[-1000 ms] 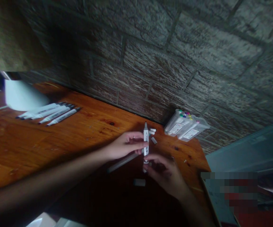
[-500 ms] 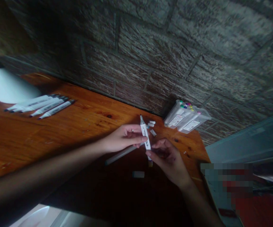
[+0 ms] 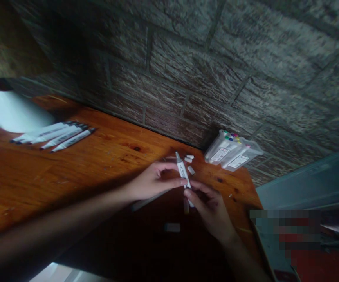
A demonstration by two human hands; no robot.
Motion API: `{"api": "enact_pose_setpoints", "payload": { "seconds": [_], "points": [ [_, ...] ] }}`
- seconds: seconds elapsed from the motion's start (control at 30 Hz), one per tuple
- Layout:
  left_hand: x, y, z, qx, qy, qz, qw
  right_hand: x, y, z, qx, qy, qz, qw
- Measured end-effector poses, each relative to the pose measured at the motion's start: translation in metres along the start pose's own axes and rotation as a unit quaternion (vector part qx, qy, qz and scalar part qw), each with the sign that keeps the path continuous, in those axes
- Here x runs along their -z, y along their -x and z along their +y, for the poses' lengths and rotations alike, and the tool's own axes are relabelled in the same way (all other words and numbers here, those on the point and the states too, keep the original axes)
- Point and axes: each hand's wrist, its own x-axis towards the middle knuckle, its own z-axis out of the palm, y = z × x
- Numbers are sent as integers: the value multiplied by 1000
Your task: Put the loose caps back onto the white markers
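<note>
A white marker (image 3: 183, 170) with dark print and a bare grey tip is held up at a slant over the table. My left hand (image 3: 148, 182) is closed around its middle, thumb across the barrel. The thumb and fingers of my right hand (image 3: 212, 207) pinch its lower end, which they partly hide. Beneath my left hand lies another pale marker (image 3: 148, 201) in shadow. Small white caps (image 3: 191, 170) lie just beyond the hands, and a single cap (image 3: 172, 227) rests nearer to me.
Clear plastic cases (image 3: 236, 156) with colourful-ended markers stand by the stone wall (image 3: 169, 78). Several white markers (image 3: 66, 135) lie side by side at the left of the wooden table (image 3: 113, 156), next to a lamp with a white base (image 3: 19, 111).
My right thumb and fingers have closed in on the marker's lower end. The view has shifted slightly, so everything sits a little lower in it.
</note>
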Motion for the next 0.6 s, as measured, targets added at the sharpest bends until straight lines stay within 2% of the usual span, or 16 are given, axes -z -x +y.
{"api": "enact_pose_setpoints", "payload": {
  "seconds": [0.1, 0.2, 0.27, 0.33, 0.4, 0.5, 0.6],
  "points": [
    [-1, 1, 1, -11, -18, -6, 1000, 1, 0, -1, 4, 8, -34, 999],
    [-1, 0, 0, -12, -36, 48, 998, 6, -2, 0, -23, -41, -69, 997],
    [2, -2, -1, 1, -43, 108, 993, 11, -6, 0, -36, -95, -43, 994],
    [6, -5, -5, 12, -56, 164, 985, 16, -9, 0, -50, -146, 8, 988],
    [11, -7, -10, 17, -68, 204, 977, 20, -12, -2, -70, -185, 39, 979],
    [14, -8, -16, 27, -41, 219, 974, 22, -13, -8, -93, -216, 33, 971],
    [12, -8, -17, 62, -16, 203, 977, 20, -11, -12, -91, -248, 17, 964]
  ]
}}
